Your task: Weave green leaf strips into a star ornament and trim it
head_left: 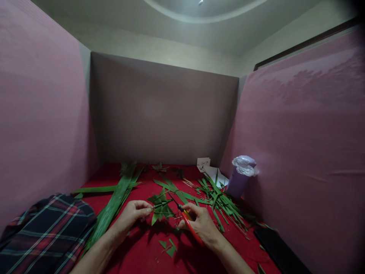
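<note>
Head view, clock centred on the pointed leaf piece: sits between the hands, over the red tabletop. Left hand pinched tight on its thin end at 9; right hand curled round red-handled scissors at 4. Leaf should be light, springy; tips probably crease or tear easily, so grip the thin end. Dim: can't tell if scissors touch it. Broad strips at 1 might snag it. Strip pile at 3, purple container at 2, scraps at 6.
</note>
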{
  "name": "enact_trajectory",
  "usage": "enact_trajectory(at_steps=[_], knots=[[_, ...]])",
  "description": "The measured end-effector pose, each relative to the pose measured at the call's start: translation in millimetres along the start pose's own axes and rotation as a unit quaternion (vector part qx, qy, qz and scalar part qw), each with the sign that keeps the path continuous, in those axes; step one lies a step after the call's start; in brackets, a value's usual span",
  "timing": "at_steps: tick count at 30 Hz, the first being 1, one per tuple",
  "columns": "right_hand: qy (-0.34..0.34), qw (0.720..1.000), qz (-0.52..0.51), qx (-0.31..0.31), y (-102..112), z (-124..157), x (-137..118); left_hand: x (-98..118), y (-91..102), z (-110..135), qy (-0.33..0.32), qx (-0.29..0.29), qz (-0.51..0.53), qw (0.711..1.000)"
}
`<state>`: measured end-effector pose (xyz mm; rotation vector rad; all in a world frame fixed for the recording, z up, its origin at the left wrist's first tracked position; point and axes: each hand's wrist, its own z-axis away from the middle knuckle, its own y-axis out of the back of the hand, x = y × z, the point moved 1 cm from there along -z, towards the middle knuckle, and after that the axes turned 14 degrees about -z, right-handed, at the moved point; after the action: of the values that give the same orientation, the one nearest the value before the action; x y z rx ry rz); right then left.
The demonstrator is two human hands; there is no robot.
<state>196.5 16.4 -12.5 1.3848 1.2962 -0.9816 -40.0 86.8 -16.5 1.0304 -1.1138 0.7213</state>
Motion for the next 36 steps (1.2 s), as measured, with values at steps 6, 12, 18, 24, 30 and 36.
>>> enact_trajectory(at_steps=[6, 12, 18, 24, 30, 36], knots=[[0.003, 1.000, 0.011, 0.018, 4.3, -1.2, 3.5, 1.0, -1.2, 0.5, 0.000, 0.001, -0.012, 1.000], [-0.010, 1.000, 0.026, 0.014, 5.1, 0.9, 5.2, -2.9, -0.3, -0.5, -0.006, 0.010, -0.019, 1.000], [-0.017, 0.999, 0.033, 0.024, 4.4, 3.0, 2.6, -1.2, -1.3, 1.2, -0.008, 0.003, -0.023, 1.000], [-0.006, 0.999, 0.026, 0.021, 4.8, 3.5, -1.1, 3.3, -4.2, 3.6, -0.005, 0.001, -0.013, 1.000], [-0.021, 0.999, 0.033, 0.031, 2.7, 4.5, 1.4, 5.0, -6.4, 6.4, -0.009, 0.000, -0.018, 1.000], [-0.021, 0.999, 0.021, 0.029, 1.9, 4.2, 2.3, 4.7, -7.4, 4.2, -0.007, 0.002, -0.017, 1.000]])
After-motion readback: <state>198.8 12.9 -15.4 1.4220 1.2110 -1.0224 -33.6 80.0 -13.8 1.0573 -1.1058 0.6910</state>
